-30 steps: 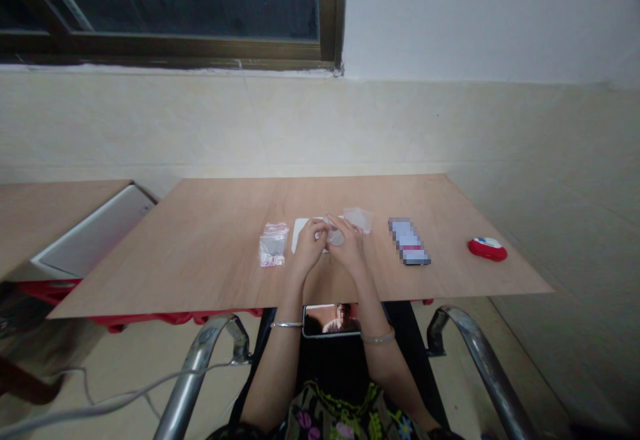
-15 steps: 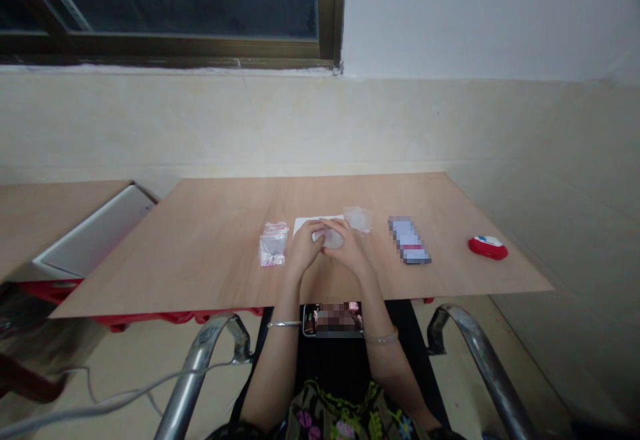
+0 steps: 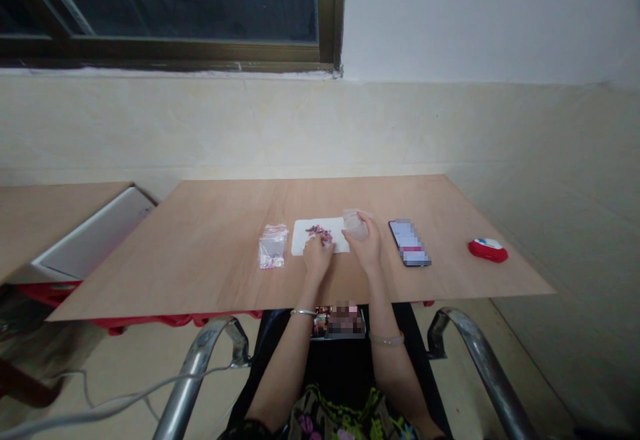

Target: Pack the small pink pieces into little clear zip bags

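A white sheet (image 3: 302, 239) lies on the wooden table (image 3: 210, 253) with a small heap of pink pieces (image 3: 320, 232) on it. My left hand (image 3: 319, 256) rests at the sheet's near edge, fingers curled and pinched just below the heap; what they hold is too small to see. My right hand (image 3: 368, 247) is closed round a small clear plastic bag (image 3: 354, 222) at the sheet's right end. A pile of small clear zip bags with red edges (image 3: 273, 245) lies to the left of the sheet.
A phone (image 3: 409, 243) lies right of my right hand, and a red and white object (image 3: 487, 249) sits near the table's right edge. Another phone (image 3: 340, 321) rests on my lap. A white board (image 3: 90, 233) leans at the left. Chrome chair arms (image 3: 210, 353) flank my lap.
My hands were together over the sheet holding a clear bag; now they are apart. The pink pieces lie uncovered on the sheet, and my right hand has carried the bag to the right.
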The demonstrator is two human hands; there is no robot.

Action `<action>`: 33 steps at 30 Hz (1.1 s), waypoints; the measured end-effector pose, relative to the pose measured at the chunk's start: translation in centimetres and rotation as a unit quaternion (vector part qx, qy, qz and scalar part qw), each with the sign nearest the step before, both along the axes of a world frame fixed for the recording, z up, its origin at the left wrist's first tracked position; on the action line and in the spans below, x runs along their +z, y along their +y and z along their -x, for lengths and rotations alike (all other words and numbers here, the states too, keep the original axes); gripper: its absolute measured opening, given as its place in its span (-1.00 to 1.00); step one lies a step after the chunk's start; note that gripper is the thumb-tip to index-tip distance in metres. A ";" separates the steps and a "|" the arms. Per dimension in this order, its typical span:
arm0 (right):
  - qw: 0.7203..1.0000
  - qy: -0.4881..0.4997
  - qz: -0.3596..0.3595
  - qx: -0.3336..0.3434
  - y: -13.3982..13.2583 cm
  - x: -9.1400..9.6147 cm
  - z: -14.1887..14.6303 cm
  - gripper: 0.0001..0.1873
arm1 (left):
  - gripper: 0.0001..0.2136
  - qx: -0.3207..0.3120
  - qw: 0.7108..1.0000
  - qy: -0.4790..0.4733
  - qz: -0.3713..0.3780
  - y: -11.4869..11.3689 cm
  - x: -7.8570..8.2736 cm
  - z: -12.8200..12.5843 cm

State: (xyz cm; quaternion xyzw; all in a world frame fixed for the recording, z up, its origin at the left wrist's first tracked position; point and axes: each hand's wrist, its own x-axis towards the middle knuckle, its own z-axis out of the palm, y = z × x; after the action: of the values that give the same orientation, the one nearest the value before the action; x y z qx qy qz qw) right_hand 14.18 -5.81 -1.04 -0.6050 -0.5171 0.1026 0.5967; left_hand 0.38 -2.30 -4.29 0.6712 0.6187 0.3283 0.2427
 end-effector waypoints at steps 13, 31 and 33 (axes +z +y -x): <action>1.000 -0.002 0.013 0.007 0.2 -0.6 0.6 -0.42 | -0.89 -0.006 1.000 0.012 0.005 1.6 -1.2 0.4; 0.998 0.008 0.042 0.047 1.0 -1.7 2.8 -0.48 | -0.81 -0.129 0.989 -0.053 -0.057 0.7 8.1 0.4; 0.998 0.024 0.041 0.038 0.7 -1.4 2.8 -0.49 | -0.81 -0.096 0.988 -0.098 -0.073 1.7 7.0 0.9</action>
State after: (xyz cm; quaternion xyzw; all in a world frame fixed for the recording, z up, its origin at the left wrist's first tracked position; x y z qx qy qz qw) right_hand 11.42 -5.07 -2.39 -0.6064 -0.5201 0.1611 0.5794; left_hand -0.51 -0.63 2.68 0.7077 0.4990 0.4126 0.2827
